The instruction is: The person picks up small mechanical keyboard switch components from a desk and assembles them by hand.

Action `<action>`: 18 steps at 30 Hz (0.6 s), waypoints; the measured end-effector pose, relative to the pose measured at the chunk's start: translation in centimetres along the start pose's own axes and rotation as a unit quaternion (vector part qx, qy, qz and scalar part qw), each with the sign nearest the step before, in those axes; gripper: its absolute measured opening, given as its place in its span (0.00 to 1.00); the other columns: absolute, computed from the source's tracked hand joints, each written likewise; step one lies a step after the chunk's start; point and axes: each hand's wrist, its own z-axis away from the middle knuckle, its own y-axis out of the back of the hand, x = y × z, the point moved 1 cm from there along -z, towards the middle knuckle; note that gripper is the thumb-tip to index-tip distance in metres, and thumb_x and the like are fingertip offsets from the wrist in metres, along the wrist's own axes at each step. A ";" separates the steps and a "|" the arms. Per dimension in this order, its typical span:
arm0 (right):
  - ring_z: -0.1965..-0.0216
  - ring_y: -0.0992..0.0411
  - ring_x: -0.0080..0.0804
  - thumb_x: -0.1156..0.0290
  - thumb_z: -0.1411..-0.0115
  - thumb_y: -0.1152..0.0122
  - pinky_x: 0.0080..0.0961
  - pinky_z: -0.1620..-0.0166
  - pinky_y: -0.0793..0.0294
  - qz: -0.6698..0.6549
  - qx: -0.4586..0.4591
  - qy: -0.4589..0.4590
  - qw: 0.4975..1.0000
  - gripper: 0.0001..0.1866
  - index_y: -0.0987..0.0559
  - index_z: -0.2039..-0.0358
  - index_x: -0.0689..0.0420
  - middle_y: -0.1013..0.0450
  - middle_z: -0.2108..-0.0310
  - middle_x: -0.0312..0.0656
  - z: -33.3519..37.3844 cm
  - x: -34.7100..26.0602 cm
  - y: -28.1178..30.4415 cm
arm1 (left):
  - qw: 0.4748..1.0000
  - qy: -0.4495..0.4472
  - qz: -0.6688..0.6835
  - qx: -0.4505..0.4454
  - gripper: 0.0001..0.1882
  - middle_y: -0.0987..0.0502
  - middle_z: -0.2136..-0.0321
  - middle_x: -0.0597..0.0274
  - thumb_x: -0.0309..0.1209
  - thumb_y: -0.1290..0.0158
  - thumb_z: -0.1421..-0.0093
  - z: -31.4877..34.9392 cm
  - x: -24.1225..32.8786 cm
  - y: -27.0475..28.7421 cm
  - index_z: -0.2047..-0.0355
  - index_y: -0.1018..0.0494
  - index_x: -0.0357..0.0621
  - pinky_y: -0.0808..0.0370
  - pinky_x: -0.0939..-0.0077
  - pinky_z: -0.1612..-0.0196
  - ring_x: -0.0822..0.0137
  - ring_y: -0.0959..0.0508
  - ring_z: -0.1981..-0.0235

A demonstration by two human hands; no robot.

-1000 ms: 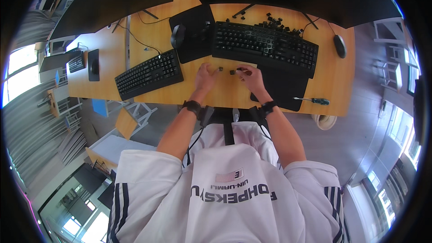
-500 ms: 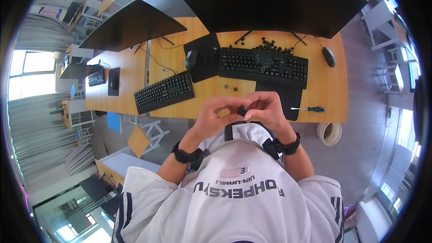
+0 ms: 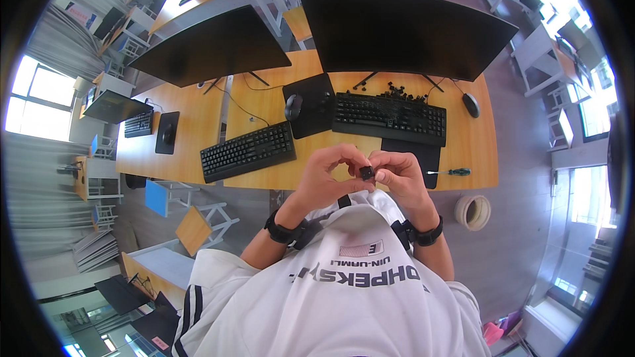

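Note:
A small black keycap is pinched at the fingertips in front of my chest. My left hand holds it between thumb and index finger. From the other side my right hand closes on it too, thumb and index finger touching it. Beyond the hands lies a black keyboard, its right part looking partly stripped of caps. Loose black keycaps are heaped along its back edge. Under the keyboard's right front a dark mouse pad sticks out. To the right a screwdriver with a green and black handle rests on the desk.
A second keyboard sits at left, near a mouse on a dark pad. Another mouse is at the right edge. A large monitor and a smaller one stand behind. A pale round bucket is on the floor.
My view has tilted, so the desk sits lower in the picture. Both hands keep hold of the keycap, which shows at a different angle. Two loose keycaps before the keyboard are now hidden.

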 end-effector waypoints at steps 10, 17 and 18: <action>0.68 0.29 0.20 0.66 0.32 0.44 0.18 0.63 0.27 0.024 -0.003 -0.031 0.999 0.13 0.21 0.61 0.66 0.24 0.66 0.38 -2.0 3.1 -3.9 | 0.992 -0.084 -0.090 0.031 0.15 0.25 0.76 0.65 0.20 0.32 0.53 2.8 0.5 4.0 0.64 0.21 0.42 0.31 0.80 0.69 0.73 0.28 0.74; 0.66 0.28 0.20 0.62 0.31 0.46 0.18 0.62 0.26 0.024 0.037 -0.066 0.997 0.16 0.21 0.58 0.65 0.23 0.64 0.39 -2.6 4.2 -6.2 | 0.989 -0.097 -0.095 0.060 0.16 0.26 0.77 0.65 0.23 0.30 0.54 3.7 -0.2 6.0 0.64 0.21 0.42 0.33 0.81 0.72 0.74 0.30 0.76; 0.66 0.28 0.20 0.62 0.31 0.46 0.18 0.62 0.26 0.026 0.037 -0.069 0.997 0.16 0.21 0.58 0.65 0.23 0.64 0.39 -2.6 4.5 -6.3 | 0.989 -0.097 -0.092 0.062 0.16 0.26 0.77 0.65 0.23 0.30 0.54 3.9 -0.2 6.2 0.64 0.21 0.42 0.33 0.81 0.72 0.74 0.30 0.76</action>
